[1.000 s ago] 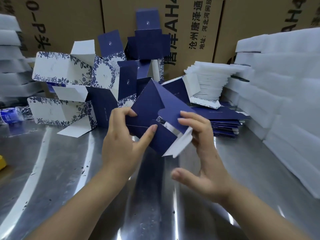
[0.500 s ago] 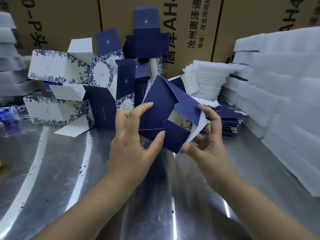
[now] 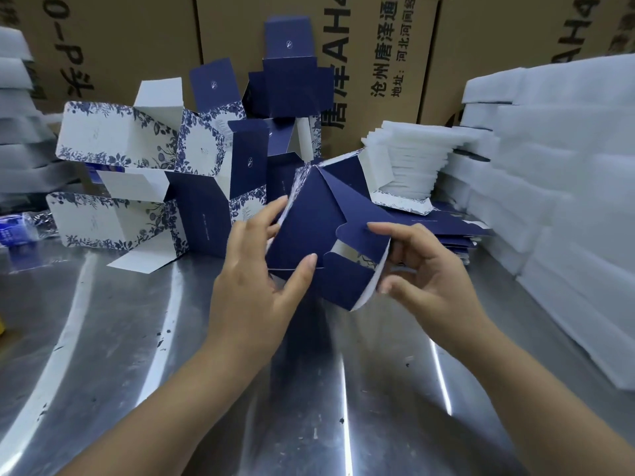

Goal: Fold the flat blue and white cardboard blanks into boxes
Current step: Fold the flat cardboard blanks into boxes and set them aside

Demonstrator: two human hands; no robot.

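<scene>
Half-folded blue box (image 3: pixel 305 228): I am holding it in the air above the steel worktop (image 3: pixel 137 355). My left hand (image 3: pixel 254 280) is gripping its left side, thumb lying on the front face. My right hand (image 3: pixel 426 269) is pinching the end flaps between forefinger and thumb. Flat blanks (image 3: pixel 457 231) are lying stacked just behind that hand. Folded boxes (image 3: pixel 144 187) are sitting heaped at left, white foam pads (image 3: pixel 409 159) behind, brown cartons (image 3: pixel 371 46) standing at the back.
</scene>
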